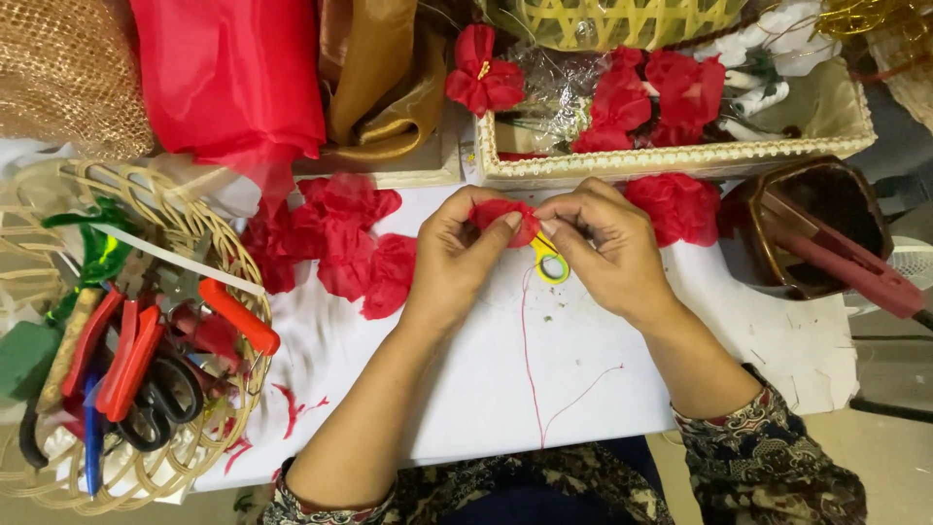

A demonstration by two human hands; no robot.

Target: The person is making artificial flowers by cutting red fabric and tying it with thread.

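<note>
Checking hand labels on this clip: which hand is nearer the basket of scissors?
Left. The left hand is at table centre, nearer the basket of scissors at far left; the right hand sits farther right.

I see both forearms bare from wrist to near the elbow. My left hand (455, 255) and right hand (601, 248) wear no rings or gloves. Nearer me than the white table (466, 389), pushed-up sleeves (768, 457) show a dark paisley print in navy, brown and cream.
</note>
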